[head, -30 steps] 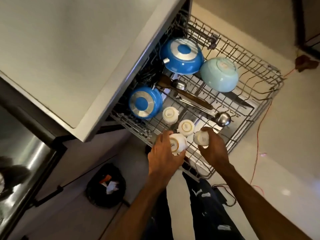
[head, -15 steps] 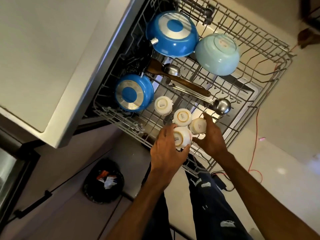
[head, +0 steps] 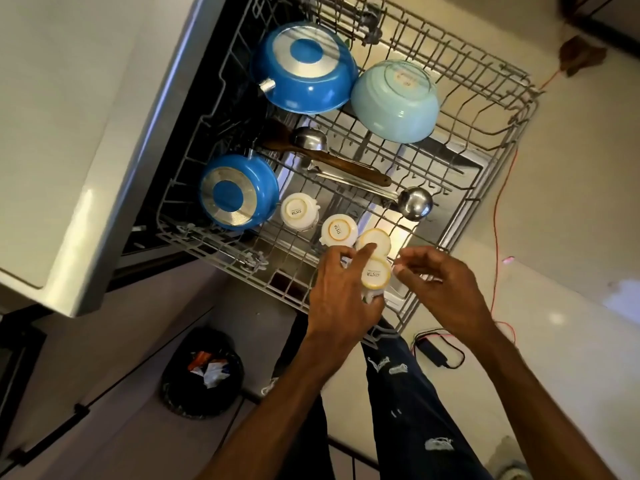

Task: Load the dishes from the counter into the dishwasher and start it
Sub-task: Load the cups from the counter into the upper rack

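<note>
The dishwasher's wire rack (head: pixel 460 233) is pulled out below me. Two white cups (head: pixel 298 213) (head: pixel 339 232) stand upside down in its front row. A third cup (head: pixel 375 239) sits beside them. My left hand (head: pixel 341 296) grips a fourth white cup (head: pixel 375 275), bottom up, at the rack's near corner, and its index finger reaches to the third cup. To the right of these cups, my right hand (head: pixel 438 289) hovers with relaxed fingers, holding nothing.
Also in the rack are a large blue pan (head: pixel 304 67), a pale blue bowl (head: pixel 394 102), a small blue pot (head: pixel 239 192), a wooden spatula (head: pixel 332 162) and a steel ladle (head: pixel 414 202). The countertop (head: pixel 69 116) overhangs at left. A bin (head: pixel 202 372) and a cabled adapter (head: pixel 433 348) lie on the floor.
My right hand has let go of its cup, which now sits upside down in the rack, and has drawn back. My left hand still holds its cup, now beside that one.
</note>
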A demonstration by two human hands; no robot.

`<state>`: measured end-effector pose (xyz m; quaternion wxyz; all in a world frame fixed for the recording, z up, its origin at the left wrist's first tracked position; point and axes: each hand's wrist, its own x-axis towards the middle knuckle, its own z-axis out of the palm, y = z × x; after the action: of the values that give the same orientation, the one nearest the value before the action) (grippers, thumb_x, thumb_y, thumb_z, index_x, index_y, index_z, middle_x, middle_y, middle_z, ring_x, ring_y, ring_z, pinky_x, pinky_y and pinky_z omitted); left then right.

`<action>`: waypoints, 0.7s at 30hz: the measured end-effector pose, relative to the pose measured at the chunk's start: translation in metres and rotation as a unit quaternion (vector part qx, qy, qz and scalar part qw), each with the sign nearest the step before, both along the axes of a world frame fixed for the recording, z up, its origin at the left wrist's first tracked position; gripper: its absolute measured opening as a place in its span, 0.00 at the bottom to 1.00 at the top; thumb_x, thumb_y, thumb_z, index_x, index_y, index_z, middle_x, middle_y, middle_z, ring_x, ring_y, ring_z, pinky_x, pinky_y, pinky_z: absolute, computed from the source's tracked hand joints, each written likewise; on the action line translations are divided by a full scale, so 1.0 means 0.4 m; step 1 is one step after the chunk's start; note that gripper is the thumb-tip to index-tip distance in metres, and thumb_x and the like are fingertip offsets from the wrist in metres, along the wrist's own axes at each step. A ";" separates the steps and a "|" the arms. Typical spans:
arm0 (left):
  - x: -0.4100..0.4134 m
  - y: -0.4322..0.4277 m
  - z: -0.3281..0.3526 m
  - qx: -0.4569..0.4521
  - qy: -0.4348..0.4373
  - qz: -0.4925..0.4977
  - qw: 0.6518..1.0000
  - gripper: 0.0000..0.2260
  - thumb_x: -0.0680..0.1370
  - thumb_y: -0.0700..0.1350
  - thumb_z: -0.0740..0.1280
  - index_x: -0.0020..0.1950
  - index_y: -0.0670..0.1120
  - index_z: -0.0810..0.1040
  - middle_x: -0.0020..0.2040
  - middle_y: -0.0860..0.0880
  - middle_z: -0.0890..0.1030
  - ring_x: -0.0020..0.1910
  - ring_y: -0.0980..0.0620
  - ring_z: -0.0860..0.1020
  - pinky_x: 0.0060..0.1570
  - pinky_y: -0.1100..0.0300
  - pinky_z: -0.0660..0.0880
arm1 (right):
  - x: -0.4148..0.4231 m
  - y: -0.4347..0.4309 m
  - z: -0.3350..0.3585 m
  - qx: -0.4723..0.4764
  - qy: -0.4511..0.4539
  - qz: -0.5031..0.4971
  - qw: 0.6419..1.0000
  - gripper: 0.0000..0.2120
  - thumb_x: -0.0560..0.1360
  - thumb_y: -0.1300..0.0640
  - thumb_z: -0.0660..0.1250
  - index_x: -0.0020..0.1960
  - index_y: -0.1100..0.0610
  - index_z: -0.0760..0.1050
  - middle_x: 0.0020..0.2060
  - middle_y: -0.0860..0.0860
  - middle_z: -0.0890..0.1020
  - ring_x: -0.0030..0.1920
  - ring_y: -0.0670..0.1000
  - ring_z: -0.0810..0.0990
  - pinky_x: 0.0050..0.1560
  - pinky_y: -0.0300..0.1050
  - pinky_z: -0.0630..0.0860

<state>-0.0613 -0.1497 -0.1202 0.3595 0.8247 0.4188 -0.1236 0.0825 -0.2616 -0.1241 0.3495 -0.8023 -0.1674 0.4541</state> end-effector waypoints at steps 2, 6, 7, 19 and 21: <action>0.028 -0.019 -0.005 -0.017 0.005 -0.033 0.999 0.38 0.71 0.56 0.76 0.77 0.58 0.61 0.68 0.47 0.65 0.69 0.47 0.69 0.62 0.48 0.77 | -0.015 -0.012 0.028 0.004 0.043 0.034 0.998 0.20 0.71 0.48 0.76 0.61 0.46 0.77 0.52 0.39 0.83 0.52 0.38 0.82 0.47 0.37 0.81; 0.072 -0.049 -0.027 -0.049 0.026 -0.110 0.992 0.43 0.71 0.53 0.77 0.79 0.51 0.56 0.71 0.43 0.64 0.70 0.43 0.68 0.63 0.46 0.76 | -0.032 -0.043 0.017 -0.027 -0.013 0.070 0.997 0.35 0.61 0.33 0.72 0.64 0.45 0.73 0.52 0.36 0.79 0.51 0.36 0.79 0.48 0.32 0.78; 0.077 -0.053 -0.031 -0.062 0.026 -0.119 0.991 0.44 0.71 0.52 0.78 0.79 0.50 0.55 0.71 0.43 0.65 0.69 0.43 0.69 0.63 0.46 0.76 | -0.031 -0.048 0.008 -0.044 -0.032 0.075 0.996 0.36 0.60 0.32 0.71 0.64 0.46 0.73 0.52 0.38 0.79 0.50 0.37 0.79 0.49 0.34 0.78; -0.013 -0.006 -0.049 -0.028 0.044 -0.070 0.996 0.19 0.77 0.43 0.71 0.67 0.49 0.73 0.65 0.48 0.75 0.64 0.49 0.75 0.59 0.56 0.75 | -0.045 -0.029 -0.078 -0.198 -0.207 0.123 0.950 0.33 0.65 0.42 0.79 0.65 0.51 0.74 0.56 0.60 0.77 0.54 0.60 0.79 0.51 0.55 0.81; -0.028 0.003 -0.053 -0.031 0.046 -0.072 0.996 0.17 0.77 0.45 0.71 0.65 0.49 0.74 0.63 0.49 0.76 0.63 0.50 0.76 0.58 0.56 0.75 | -0.052 -0.019 -0.088 -0.202 -0.219 0.139 0.944 0.32 0.65 0.45 0.80 0.65 0.53 0.75 0.56 0.62 0.77 0.57 0.62 0.77 0.54 0.57 0.79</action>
<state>-0.0725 -0.1483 -0.1414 0.3552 0.8347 0.3706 -0.1995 0.0619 -0.2693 -0.1592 0.0683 -0.9043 -0.2548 0.3356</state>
